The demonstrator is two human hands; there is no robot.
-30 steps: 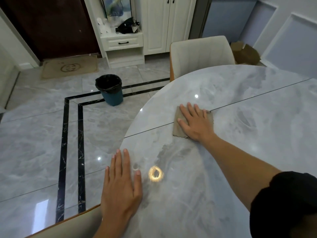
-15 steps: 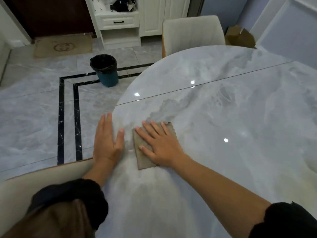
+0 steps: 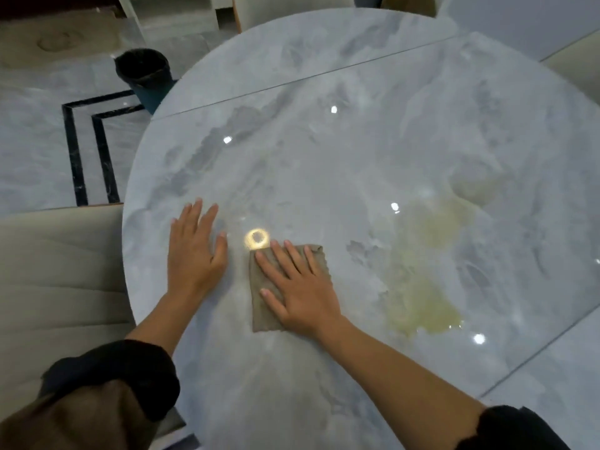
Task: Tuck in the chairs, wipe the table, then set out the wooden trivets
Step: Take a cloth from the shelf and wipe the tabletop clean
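Observation:
A round grey marble table fills most of the view. My right hand lies flat with straight fingers on a folded brown cloth, pressing it onto the tabletop near me. To its left, my left hand rests flat on the bare table, fingers straight, close to the edge. A cream chair stands tucked against the table's left side, and another cream chair shows at the far side. No wooden trivets are in view.
A yellowish smear marks the tabletop right of the cloth. A dark bin stands on the tiled floor beyond the table's left edge. A white cabinet sits at the back. A third chair's edge peeks in at right.
My right hand has slid the cloth from the far left part of the table back toward me, then rightward. My left hand has shifted further onto the tabletop.

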